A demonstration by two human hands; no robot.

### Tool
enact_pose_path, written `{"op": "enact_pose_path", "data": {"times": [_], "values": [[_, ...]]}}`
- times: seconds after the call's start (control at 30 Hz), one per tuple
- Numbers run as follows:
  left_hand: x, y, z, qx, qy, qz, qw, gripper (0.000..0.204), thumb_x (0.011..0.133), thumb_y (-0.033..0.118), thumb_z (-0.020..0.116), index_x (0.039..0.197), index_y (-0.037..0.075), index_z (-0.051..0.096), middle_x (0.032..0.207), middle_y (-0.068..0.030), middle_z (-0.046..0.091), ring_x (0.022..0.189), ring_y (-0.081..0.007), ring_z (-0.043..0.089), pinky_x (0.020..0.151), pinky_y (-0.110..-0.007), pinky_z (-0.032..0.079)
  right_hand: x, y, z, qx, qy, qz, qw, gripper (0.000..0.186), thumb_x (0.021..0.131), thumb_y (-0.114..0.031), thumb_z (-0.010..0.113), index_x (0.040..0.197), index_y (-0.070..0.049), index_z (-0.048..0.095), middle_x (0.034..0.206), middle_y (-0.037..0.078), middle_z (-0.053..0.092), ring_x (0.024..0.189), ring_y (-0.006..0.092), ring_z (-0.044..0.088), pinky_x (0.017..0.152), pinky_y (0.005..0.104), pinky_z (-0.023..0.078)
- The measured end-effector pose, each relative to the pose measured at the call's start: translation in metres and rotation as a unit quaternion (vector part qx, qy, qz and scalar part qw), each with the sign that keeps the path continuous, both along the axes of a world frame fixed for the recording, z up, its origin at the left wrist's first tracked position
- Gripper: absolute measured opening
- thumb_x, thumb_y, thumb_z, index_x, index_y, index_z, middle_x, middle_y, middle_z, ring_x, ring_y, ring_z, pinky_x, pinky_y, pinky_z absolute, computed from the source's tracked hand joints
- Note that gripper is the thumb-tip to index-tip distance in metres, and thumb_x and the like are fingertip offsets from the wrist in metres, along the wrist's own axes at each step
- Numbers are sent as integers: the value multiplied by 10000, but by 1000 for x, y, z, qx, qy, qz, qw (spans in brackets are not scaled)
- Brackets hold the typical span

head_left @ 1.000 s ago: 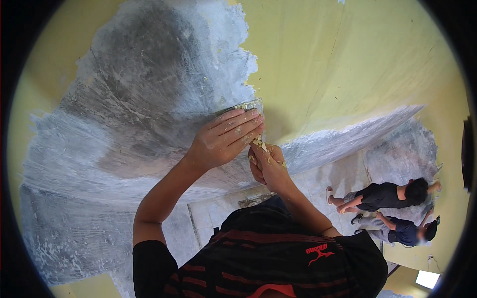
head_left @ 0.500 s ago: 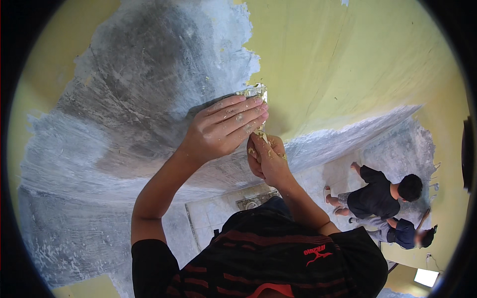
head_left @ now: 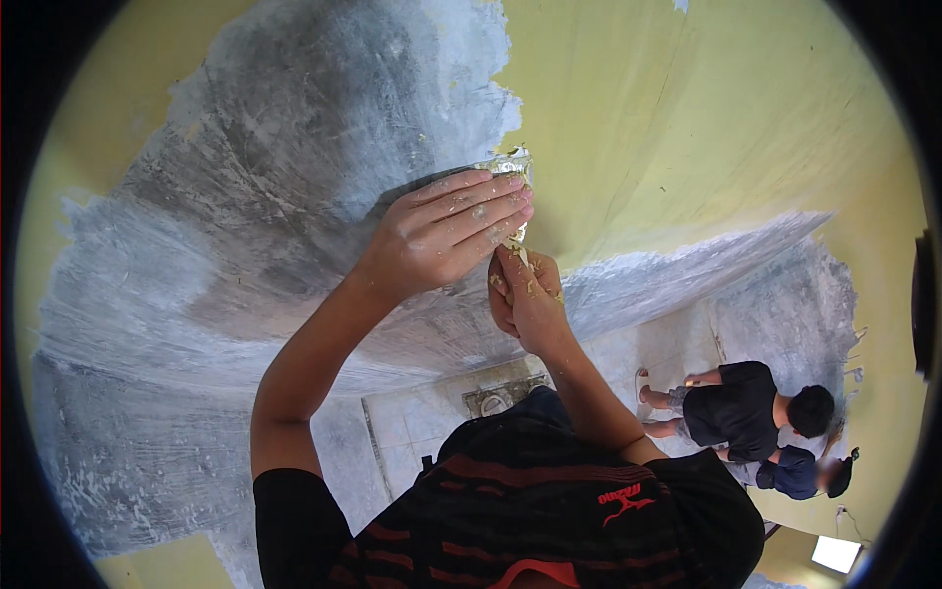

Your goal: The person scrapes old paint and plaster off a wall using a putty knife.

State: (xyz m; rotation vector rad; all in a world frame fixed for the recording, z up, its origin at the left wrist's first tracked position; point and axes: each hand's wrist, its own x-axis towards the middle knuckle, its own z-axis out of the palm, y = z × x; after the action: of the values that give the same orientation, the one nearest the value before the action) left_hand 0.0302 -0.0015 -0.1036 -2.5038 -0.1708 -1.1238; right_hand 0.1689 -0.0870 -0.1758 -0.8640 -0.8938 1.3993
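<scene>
A yellow wall [head_left: 687, 118] spreads across the view, with a large scuffed grey patch [head_left: 294, 128] on its left part. At lower right, two co-workers, one in a black shirt [head_left: 731, 412], stand close together by the wall. The left hand [head_left: 446, 234] lies flat, fingers straight and side by side, on the blade of a scraper [head_left: 510, 166] at the patch's ragged edge; the right hand [head_left: 528, 299] is curled round its mostly hidden handle, yellowish flakes [head_left: 496, 281] clinging to the skin

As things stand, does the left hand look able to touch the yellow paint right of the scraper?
Probably yes: the left hand lies over the scraper, close to the yellow paint, and nothing visible blocks the way.
</scene>
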Motion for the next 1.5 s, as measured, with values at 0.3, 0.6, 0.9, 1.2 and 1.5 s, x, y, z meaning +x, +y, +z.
{"op": "enact_pose_path", "data": {"times": [0.3,0.6,0.9,1.2,1.5], "values": [[-9,-3,-10,-3,-8,24,1000,210,850,88,708,1045,84,787,1149,-24,756,1149,-165,694,1041,-353,550,3,-1,1,-11,-24,38,999,469,1106,-343,466,702,-106,426,466,-16,379,339,72,288,327,252,224],[-8,1,1,-11,-20,-1,1000,202,810,59,752,1008,63,792,1120,-42,771,1123,-199,713,997,-371,569,-3,2,0,27,-39,11,999,476,1105,-326,466,686,-105,419,468,-8,386,335,76,289,321,255,224],[-4,9,21,8,-48,-7,999,204,825,71,739,1020,73,798,1111,-59,773,1125,-223,718,1011,-385,563,2,20,21,57,-36,-18,998,469,1098,-333,479,694,-97,445,471,2,399,332,79,288,323,257,222],[-7,3,0,-41,-27,-11,999,250,819,52,722,1059,64,791,1113,-59,773,1131,-212,715,998,-384,567,2,6,7,43,-54,0,998,460,1101,-316,476,695,-105,425,463,-6,392,330,79,295,323,257,221],[1,-1,-20,-60,-36,-18,997,212,826,53,708,1022,44,789,1104,-69,770,1120,-226,717,983,-385,567,9,1,-14,17,-57,-17,998,453,1105,-296,470,695,-112,418,480,-26,385,336,67,305,320,240,217]]}}
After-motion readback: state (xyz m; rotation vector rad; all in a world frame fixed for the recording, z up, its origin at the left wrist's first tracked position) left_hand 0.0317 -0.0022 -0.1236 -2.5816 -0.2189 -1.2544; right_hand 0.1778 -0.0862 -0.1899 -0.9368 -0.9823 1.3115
